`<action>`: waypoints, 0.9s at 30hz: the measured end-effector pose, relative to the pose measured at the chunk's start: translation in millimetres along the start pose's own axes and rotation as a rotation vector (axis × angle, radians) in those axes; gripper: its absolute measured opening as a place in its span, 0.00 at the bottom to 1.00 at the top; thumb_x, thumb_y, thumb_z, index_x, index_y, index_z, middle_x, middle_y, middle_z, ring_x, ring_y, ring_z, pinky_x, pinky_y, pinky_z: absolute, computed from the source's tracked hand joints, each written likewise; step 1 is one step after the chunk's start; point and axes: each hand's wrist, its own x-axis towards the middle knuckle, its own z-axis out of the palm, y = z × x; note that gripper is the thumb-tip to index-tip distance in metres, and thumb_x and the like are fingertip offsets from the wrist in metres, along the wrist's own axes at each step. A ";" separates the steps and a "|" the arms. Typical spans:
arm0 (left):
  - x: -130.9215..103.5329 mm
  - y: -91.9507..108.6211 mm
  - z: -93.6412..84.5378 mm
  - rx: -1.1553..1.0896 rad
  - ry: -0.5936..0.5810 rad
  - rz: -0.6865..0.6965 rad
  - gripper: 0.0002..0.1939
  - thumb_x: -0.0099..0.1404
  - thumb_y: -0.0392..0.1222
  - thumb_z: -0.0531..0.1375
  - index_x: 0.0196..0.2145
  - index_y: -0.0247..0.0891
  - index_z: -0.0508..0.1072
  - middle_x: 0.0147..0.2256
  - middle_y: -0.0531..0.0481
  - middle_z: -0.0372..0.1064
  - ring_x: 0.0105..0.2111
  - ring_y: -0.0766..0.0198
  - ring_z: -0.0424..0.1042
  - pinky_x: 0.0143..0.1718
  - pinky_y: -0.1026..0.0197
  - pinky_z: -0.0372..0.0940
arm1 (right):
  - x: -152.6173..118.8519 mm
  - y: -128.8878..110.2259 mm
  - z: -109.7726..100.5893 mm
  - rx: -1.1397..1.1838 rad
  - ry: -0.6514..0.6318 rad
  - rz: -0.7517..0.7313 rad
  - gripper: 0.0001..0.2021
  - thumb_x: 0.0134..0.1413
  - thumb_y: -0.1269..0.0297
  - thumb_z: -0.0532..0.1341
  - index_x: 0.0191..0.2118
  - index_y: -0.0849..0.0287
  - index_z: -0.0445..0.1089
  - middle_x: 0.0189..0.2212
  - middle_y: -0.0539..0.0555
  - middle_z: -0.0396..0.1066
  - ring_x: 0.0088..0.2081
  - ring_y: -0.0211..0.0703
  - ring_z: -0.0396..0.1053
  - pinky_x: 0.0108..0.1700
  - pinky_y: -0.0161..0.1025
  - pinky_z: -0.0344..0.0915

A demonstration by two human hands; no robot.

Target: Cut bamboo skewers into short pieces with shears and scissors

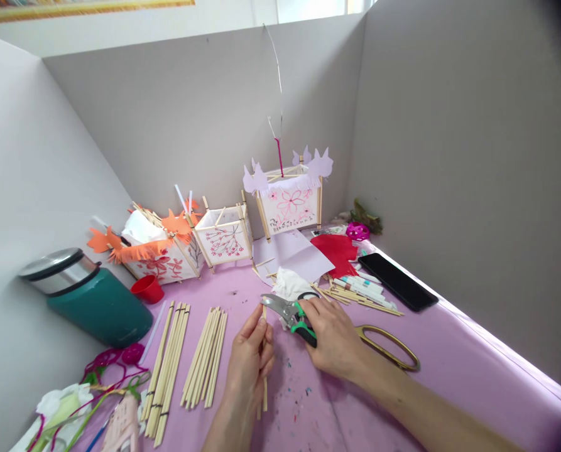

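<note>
My left hand [252,358] is closed around thin wooden sticks [265,397] held upright, their lower ends sticking out below the fingers. In my right hand [334,336] are pruning shears [280,306] with green and black handles. The blades reach left to the top of a stick just above my left fingertips; whether they touch it I cannot tell. Left of my left hand lies a loose pile of similar sticks [205,358]. Beyond that are stick bundles [167,370] bound with black ties. A crumpled white tissue [290,284] lies behind the shears.
Paper lanterns on stick frames stand at the back: an orange-trimmed one [160,269], a small one [226,242], a purple-trimmed one [292,207]. A teal tumbler [101,307], red cup [148,289] and glue gun [122,424] are left; gold-handled scissors [414,361] and a phone [397,281] right.
</note>
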 end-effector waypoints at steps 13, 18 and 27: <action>-0.8 0.9 -0.1 -0.033 -0.032 -0.007 0.28 0.61 0.40 0.63 0.59 0.37 0.65 0.21 0.61 0.61 0.09 0.79 0.43 0.09 0.73 0.38 | 0.7 -1.2 0.5 0.010 -0.044 0.050 0.20 0.47 0.68 0.61 0.49 0.58 0.67 0.41 0.57 0.70 0.41 0.52 0.67 0.43 0.44 0.59; -2.2 7.2 1.4 -0.099 -0.041 -0.057 0.24 0.65 0.34 0.57 0.59 0.35 0.62 0.21 0.60 0.61 0.09 0.78 0.44 0.08 0.73 0.41 | 1.5 -1.1 -0.6 0.017 0.021 -0.020 0.27 0.46 0.67 0.63 0.55 0.61 0.63 0.45 0.60 0.68 0.49 0.55 0.63 0.50 0.47 0.56; -0.3 8.3 -2.4 -0.161 -0.077 -0.098 0.18 0.66 0.32 0.55 0.54 0.36 0.64 0.21 0.61 0.59 0.08 0.77 0.46 0.07 0.74 0.42 | 1.3 0.4 -1.9 0.043 -0.007 -0.054 0.27 0.46 0.68 0.62 0.55 0.60 0.61 0.47 0.60 0.67 0.50 0.55 0.61 0.51 0.48 0.55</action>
